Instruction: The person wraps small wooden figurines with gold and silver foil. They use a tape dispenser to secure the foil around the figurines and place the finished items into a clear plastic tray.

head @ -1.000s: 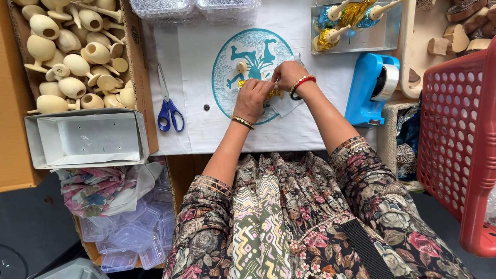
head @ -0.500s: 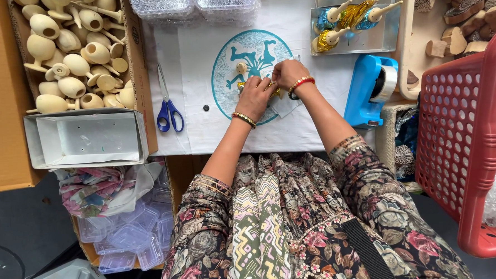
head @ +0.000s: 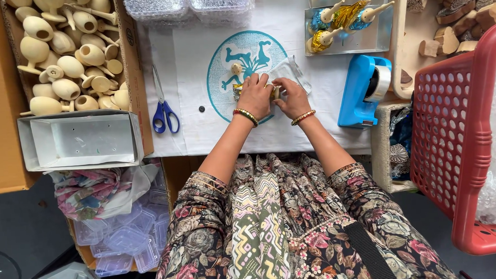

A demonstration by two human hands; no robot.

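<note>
Both hands meet at the middle of a white cloth (head: 203, 125) printed with a round teal emblem (head: 244, 61). The left hand (head: 254, 94) is curled, fingers pressed down on a small gold, foil-shiny piece (head: 238, 89) that peeks out at its nine o'clock side; most of the piece is hidden under the fingers. The right hand (head: 292, 97) is also curled, pinching the same small piece where the two hands touch, and it lies over a thin clear plastic wrapper (head: 289, 70) that shows at its twelve o'clock. Each wrist carries a beaded bangle.

At nine o'clock from the hands lie blue-handled scissors (head: 162, 107), blades pointing away from the person. Further at nine to ten o'clock a cardboard box (head: 133, 55) is heaped with smooth, unpainted, pale wooden rattles (head: 66, 64), rounded heads on slim handles. Just below it sits an open, shallow, grey-white carton (head: 81, 140).

At one o'clock a shiny silver tray (head: 366, 39) holds painted rattles (head: 337, 19) in gold and blue. At three o'clock stands a blue tape dispenser (head: 363, 90) with a roll in it. Beyond it, a red perforated plastic basket (head: 460, 141) fills the right edge. At twelve o'clock two clear, dimpled plastic containers (head: 189, 2) touch the cloth's far edge. At seven o'clock, low beside the person's floral dress (head: 285, 232), lie stacked clear plastic boxes (head: 124, 240).
</note>
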